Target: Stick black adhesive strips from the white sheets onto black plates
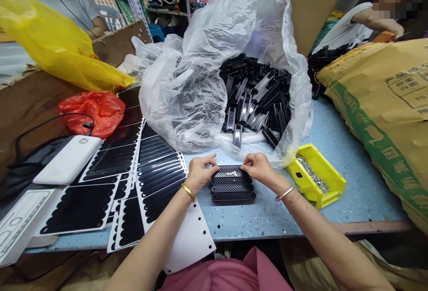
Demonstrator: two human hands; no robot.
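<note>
Several black perforated plastic strips (233,189) lie side by side in a block on the blue speckled table in front of me. My left hand (202,171) pinches the left end of the farthest strip. At that strip's right end, the thumb and fingers of my right hand (257,167) are closed on it too. A few small shiny metal pieces (231,174) rest on the strips between my hands. Just beyond, a large clear plastic bag (187,103) lies open toward me, filled with a heap of similar black strips (257,99).
At right stand a yellow bin (329,172) of small metal parts (312,174) and a big tan sack (384,103). Sheets of black stickers (160,166), a white power bank (68,159) and a red bag (95,112) lie left. Other people are behind.
</note>
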